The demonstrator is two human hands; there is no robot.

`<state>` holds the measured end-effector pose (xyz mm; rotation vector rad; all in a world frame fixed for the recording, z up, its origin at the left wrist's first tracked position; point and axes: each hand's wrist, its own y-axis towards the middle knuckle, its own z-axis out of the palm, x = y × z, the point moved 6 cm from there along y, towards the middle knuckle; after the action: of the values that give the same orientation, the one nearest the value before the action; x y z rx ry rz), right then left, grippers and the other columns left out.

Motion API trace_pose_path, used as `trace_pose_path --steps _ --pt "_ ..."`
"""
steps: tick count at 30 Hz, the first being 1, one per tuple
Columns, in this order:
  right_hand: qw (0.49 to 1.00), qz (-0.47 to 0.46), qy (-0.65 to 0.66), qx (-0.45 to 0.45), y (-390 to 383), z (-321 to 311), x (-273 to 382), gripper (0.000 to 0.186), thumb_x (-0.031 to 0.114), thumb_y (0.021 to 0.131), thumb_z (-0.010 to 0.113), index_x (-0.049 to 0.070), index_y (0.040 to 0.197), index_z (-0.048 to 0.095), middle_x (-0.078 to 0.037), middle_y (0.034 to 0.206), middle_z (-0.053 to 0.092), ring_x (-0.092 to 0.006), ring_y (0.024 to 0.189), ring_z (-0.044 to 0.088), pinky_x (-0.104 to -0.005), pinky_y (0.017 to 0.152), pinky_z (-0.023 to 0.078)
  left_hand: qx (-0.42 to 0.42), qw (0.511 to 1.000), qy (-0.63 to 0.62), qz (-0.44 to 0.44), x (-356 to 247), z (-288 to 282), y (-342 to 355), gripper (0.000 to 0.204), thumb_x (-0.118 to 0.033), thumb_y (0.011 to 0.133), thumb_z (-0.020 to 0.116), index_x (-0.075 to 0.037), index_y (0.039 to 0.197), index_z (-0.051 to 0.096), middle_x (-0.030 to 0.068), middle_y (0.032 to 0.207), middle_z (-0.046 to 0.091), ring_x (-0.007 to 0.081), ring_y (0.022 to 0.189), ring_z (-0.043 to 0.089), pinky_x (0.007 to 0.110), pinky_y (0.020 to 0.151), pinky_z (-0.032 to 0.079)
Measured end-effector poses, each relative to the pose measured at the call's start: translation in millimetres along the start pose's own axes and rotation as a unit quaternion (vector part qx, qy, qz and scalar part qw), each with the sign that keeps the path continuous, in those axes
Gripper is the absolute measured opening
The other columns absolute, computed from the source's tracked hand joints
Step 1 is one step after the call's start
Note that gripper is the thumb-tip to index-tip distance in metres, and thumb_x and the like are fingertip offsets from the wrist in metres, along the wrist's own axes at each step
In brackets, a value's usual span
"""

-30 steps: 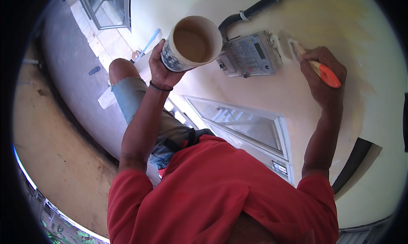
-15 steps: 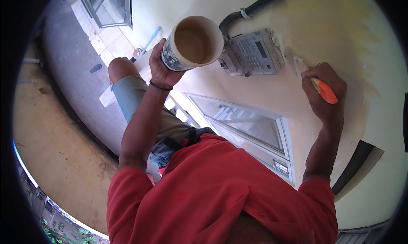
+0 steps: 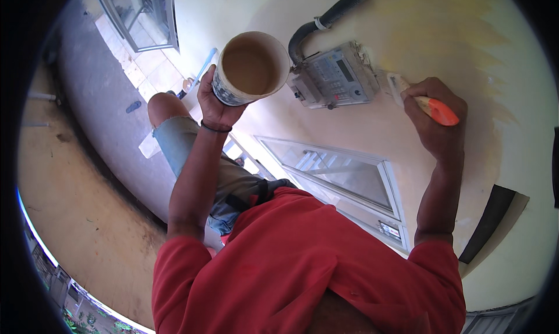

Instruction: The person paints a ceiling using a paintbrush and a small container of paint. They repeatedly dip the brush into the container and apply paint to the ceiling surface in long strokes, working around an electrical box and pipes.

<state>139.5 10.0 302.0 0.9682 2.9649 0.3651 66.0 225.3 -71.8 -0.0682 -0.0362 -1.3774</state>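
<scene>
My left hand (image 3: 220,104) grips a white tub (image 3: 232,91) with a dark printed pattern from below and the side. Tan-brown liquid paint (image 3: 251,69) shows inside it. In my right hand (image 3: 437,110) is a paintbrush (image 3: 443,114) with an orange-tipped handle, fingers closed round it. Its pale bristle end points at the wall (image 3: 407,57), close to the right side of a grey electricity meter (image 3: 338,78). Whether the bristles touch the wall I cannot tell for certain. Fresh tan colour covers part of the wall around the brush.
A black corrugated conduit (image 3: 326,20) runs up from the meter. Below it sits a white-framed window (image 3: 343,171). A dark slot (image 3: 488,220) opens in the wall at right. An open window sash (image 3: 140,20) stands far left, above a grey floor (image 3: 96,72) and a brown ledge (image 3: 75,200).
The tub has shifted a little left and down in the view. My right hand and the brush have moved slightly left and up. Both grips are unchanged.
</scene>
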Motion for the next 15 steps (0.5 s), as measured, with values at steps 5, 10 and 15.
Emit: trace_pose_path --steps 5,10,15 --pt "0.953 -0.055 -0.042 -0.294 -10 -64 19 0.019 -0.008 0.081 0.081 0.002 0.094 0.07 -0.01 0.09 0.074 -0.0163 0.081 0.069 -0.0294 0.075 0.055 0.019 1.0 -0.008 -0.004 10 -1 4 0.07 -0.052 0.096 0.058 -0.018 0.156 0.046 0.0147 0.159 0.046 0.0437 0.144 0.047 0.068 0.099 0.048" --pt "0.992 -0.078 -0.013 -0.1 -30 -11 3 0.018 -0.007 0.082 0.082 0.002 0.092 0.07 -0.011 0.086 0.073 -0.0214 0.077 0.071 -0.0321 0.072 0.057 -0.002 1.0 0.01 0.009 0 -3 2 0.071 -0.052 0.095 0.058 -0.018 0.156 0.047 0.0137 0.159 0.046 0.0432 0.145 0.045 0.068 0.101 0.046" --pt "0.945 -0.091 -0.045 -0.31 -39 -80 7 0.018 -0.006 0.084 0.082 0.001 0.095 0.069 -0.012 0.089 0.074 -0.0227 0.079 0.072 -0.0336 0.074 0.058 0.019 1.0 -0.005 -0.006 8 3 3 0.07 -0.054 0.095 0.059 -0.019 0.154 0.049 0.0125 0.158 0.048 0.0409 0.143 0.048 0.065 0.101 0.045"
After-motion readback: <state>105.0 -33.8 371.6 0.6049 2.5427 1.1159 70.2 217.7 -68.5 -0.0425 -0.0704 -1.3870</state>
